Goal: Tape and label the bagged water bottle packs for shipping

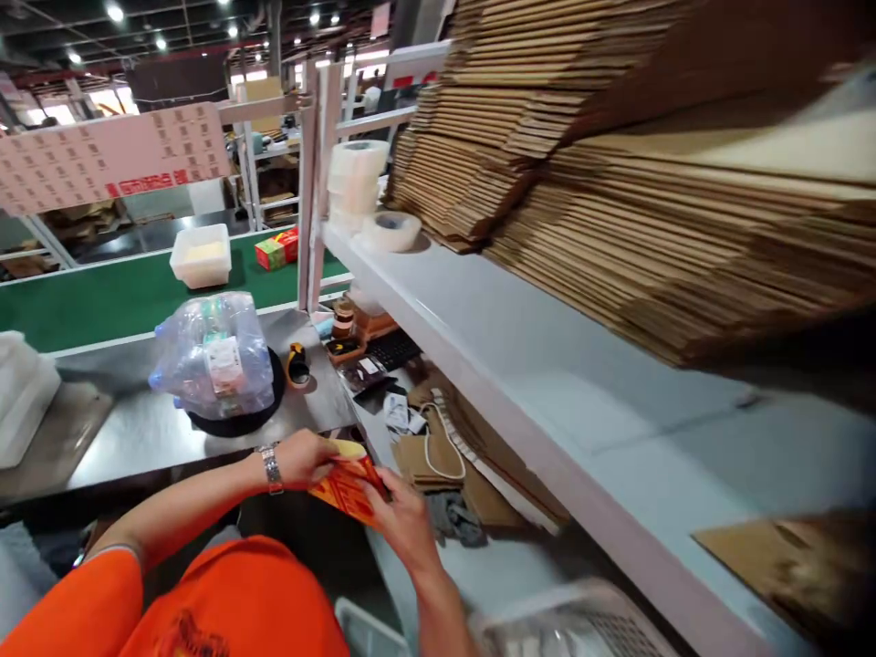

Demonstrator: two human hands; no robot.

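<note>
Both of my hands hold an orange-red printed carton (346,488) in front of my body, its yellow inner side showing at the top. My left hand (305,459), with a metal-banded watch at the wrist, grips the left upper edge. On the right side, the fingers and thumb of my right hand (403,516) close around the carton. Beyond them on the steel table, a clear-wrapped pack of plastic bottles (219,360) lies on a black round base (256,415). A yellow-and-black tape dispenser (297,365) sits beside it.
Stacks of flat cardboard boxes (479,137) and tape rolls (359,173) fill the shelf (520,365) at right. A green conveyor (102,297) carries a white tub (201,255) and a red-green box (277,248). Below the shelf are a keyboard (393,349) and a plastic basket (575,620).
</note>
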